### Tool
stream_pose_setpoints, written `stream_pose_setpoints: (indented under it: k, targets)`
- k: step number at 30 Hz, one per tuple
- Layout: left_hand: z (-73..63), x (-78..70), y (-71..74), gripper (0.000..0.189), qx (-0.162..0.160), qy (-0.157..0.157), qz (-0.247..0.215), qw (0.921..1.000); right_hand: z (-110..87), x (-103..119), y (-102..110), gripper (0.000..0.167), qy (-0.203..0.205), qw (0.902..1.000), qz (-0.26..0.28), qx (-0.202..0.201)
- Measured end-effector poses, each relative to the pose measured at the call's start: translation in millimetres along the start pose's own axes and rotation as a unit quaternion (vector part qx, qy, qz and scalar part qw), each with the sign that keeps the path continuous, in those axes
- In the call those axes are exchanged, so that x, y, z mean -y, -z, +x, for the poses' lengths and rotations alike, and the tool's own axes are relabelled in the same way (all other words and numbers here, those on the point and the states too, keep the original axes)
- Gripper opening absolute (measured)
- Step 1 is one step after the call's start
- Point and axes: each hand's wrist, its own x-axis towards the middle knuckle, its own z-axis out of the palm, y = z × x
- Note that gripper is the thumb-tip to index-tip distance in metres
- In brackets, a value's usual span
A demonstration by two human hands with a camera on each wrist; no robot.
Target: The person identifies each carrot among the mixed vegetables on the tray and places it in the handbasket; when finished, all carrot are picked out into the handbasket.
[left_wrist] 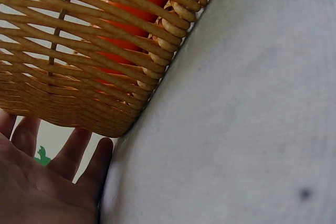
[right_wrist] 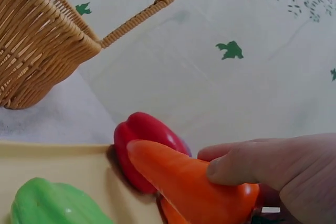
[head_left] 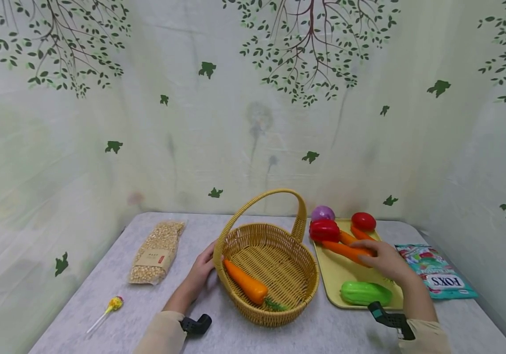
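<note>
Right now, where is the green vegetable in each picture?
Head: the green vegetable lies on the yellow tray, lower right.
Left wrist: not in it.
Right wrist: bottom left, cut off by the lower edge.
Shared landmark: the basket, lower middle in the head view, upper left in both wrist views.

We look into a booth-like enclosure (head_left: 36,196), though we cannot tell whether a home or a lab surrounds it. Pale, creased sheeting (head_left: 217,123) printed with leafy branches (head_left: 312,49) spans the upper frame, behind a mottled grey tabletop (head_left: 279,344) across the bottom.
</note>
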Motion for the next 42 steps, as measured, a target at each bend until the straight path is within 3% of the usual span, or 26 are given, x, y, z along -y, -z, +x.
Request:
stream_pose_setpoints:
  k: [17,23,29,33,42]
  targets:
    - [2.6,1.9,-0.1,0.05,-0.007,0.012,-0.002,0.9999,-13.6,32,16,0.031,0.036,0.999,0.018,-0.022]
    - [2.0,1.2,-0.4,0.05,-0.007,0.012,-0.001,0.9999,-18.8,39,18,0.031,0.063,0.9974,0.034,-0.009]
    - [1.5,0.1,-0.9,0.05,-0.005,0.014,0.002,0.9999,-18.1,39,14,0.031,0.107,0.99,0.087,0.029]
    - [1.2,2.1,-0.3,0.05,-0.007,0.012,0.002,0.9999,-17.5,40,11,0.031,0.128,0.9861,0.093,0.05]
    - [1.8,2.3,-0.3,0.05,-0.002,0.003,0.004,1.0,-23.1,49,13,0.029,0.151,0.9811,0.114,0.04]
